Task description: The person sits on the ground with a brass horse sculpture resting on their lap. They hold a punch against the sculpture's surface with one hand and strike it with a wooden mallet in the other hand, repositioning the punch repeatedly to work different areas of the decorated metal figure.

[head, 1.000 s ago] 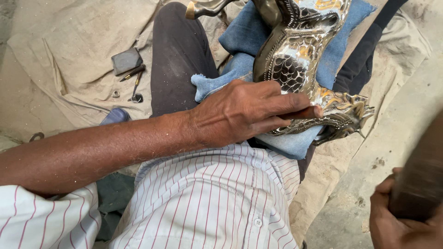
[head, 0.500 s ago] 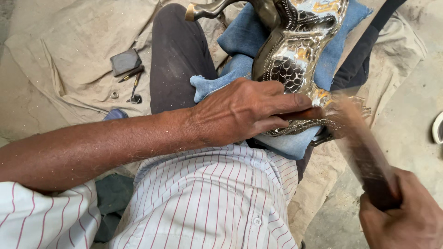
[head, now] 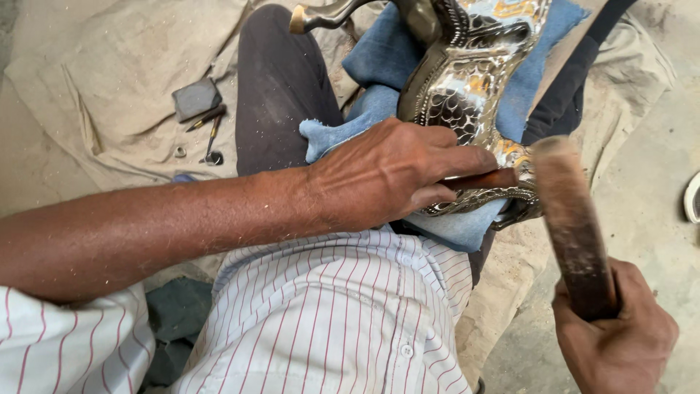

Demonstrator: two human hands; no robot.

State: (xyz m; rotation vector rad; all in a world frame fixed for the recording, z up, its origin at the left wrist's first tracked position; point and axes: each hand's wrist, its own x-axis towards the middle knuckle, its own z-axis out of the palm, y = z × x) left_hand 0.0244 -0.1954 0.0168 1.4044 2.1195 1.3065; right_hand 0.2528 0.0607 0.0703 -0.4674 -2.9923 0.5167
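Two hands, chisel in left hand, mallet beside

The lap is crowded: the engraved metal piece lies on blue cloth across the dark trouser leg, and the left hand lies against its lower edge gripping a slim reddish tool, so no hand could pass in from the near side. The right hand raises a wooden mallet just beside that tool's tip — the gap between them is narrow. To the left, bare canvas sheet offers room, broken only by a dark block and small tools — the concrete floor at right lies open up to a white rim.
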